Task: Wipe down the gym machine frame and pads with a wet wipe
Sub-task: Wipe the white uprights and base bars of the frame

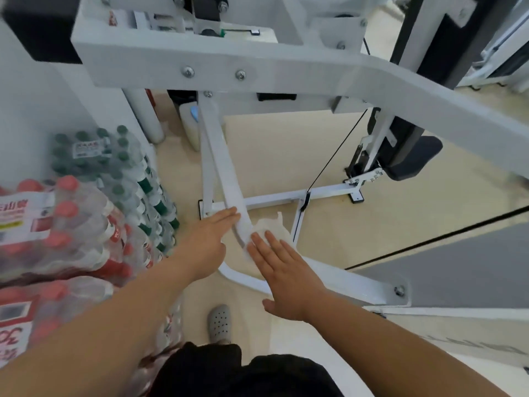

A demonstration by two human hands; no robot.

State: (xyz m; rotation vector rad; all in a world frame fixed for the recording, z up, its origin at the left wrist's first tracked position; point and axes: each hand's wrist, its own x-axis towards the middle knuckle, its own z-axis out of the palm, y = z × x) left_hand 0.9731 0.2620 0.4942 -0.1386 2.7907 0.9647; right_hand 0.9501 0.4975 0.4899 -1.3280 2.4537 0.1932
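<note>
Beside stacked shrink-wrapped packs of red-capped water bottles [57,224] and green-capped bottles [114,167], a person leans over a white gym machine, one grey clog [219,323] showing on the floor below. The left hand [211,239], fingers straight and holding nothing, rests against the left side of a curved frame bar [226,173] that sweeps down from the machine's upper beam [286,70]. On the bar's lower bend lies the wet wipe [270,226], white and bunched, pinned under the flat, straight fingers of the right hand [283,270], which presses it rather than grips it. The wipe looks light, limp and damp, likely to crumple or slip out from under a flat palm, so folding it around the bar and curling the fingers over it would probably hold it better. The painted bar looks rigid and smooth and should take firm pressure. Further right a thin black cable [337,150] runs down to the base, and a black seat pad [415,159], probably soft and yielding, sits well apart from both hands
</note>
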